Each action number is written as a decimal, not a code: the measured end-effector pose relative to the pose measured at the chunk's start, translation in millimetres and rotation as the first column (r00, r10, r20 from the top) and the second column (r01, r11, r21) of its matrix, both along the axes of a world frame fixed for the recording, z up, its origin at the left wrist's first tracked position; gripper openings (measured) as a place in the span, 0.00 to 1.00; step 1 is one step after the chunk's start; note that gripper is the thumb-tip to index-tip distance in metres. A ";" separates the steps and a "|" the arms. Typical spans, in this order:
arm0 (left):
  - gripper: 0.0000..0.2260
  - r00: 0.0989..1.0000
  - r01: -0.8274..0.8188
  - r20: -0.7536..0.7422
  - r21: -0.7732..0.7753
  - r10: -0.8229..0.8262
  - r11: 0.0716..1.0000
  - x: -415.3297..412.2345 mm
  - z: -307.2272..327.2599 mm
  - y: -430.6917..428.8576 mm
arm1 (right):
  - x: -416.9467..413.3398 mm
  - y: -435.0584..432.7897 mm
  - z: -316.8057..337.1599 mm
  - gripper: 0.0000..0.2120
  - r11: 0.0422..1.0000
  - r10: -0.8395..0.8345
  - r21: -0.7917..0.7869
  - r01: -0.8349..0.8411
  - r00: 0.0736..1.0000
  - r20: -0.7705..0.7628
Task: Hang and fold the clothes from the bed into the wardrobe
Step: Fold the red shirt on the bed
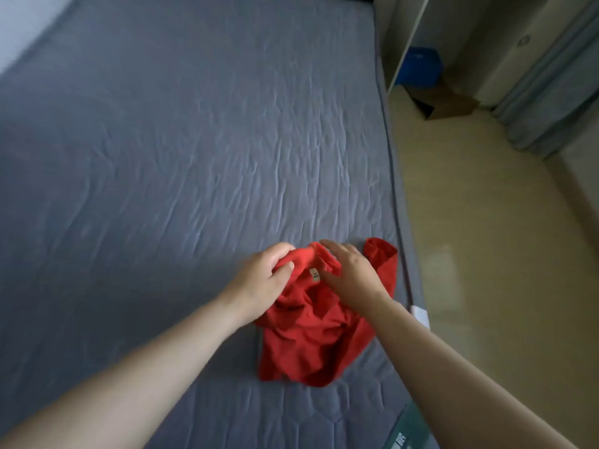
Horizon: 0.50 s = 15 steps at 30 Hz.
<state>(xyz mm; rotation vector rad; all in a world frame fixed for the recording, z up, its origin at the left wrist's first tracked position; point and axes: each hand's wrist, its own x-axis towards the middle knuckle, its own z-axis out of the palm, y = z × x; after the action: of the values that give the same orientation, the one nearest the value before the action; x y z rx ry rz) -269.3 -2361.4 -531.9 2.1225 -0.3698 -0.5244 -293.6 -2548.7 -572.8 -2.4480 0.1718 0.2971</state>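
L hand (262,280) pinches red shirt (311,345) collar, R hand (348,273) fingers straight on it; spread flat on bed (194,157) before folding.

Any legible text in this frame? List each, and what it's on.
Neck label on the red garment: dark print, too small and blurred to read.
Green strip at the bottom right of the picture: white characters, too blurred to read.
White tag right of the garment: no print visible.
Nothing in this frame can be quoted.
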 end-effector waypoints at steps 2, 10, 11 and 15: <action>0.05 0.994 0.082 0.069 0.019 -0.083 0.996 10.4 46.3 8.3 | 0.8 8.2 41.0 0.23 0.999 0.021 0.040 -0.024 0.996 0.084; 0.10 0.897 0.215 0.375 0.096 -0.235 0.972 47.7 253.0 33.4 | 26.1 34.6 215.2 0.19 0.995 -0.075 0.090 0.047 0.935 0.346; 0.09 0.878 0.222 0.414 0.091 -0.240 0.971 50.0 277.6 35.7 | 29.2 38.2 235.5 0.18 0.994 -0.078 0.101 0.043 0.926 0.369; 0.08 0.809 0.229 0.522 0.146 -0.271 0.962 48.1 378.9 51.9 | 36.3 53.8 322.9 0.24 0.988 -0.063 0.157 -0.009 0.890 0.451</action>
<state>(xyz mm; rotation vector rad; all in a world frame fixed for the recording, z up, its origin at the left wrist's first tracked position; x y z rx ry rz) -221.2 -2309.6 -153.0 2.2870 -0.9754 -0.0673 -257.3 -2494.9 -249.9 -2.2847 -0.0229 -0.2729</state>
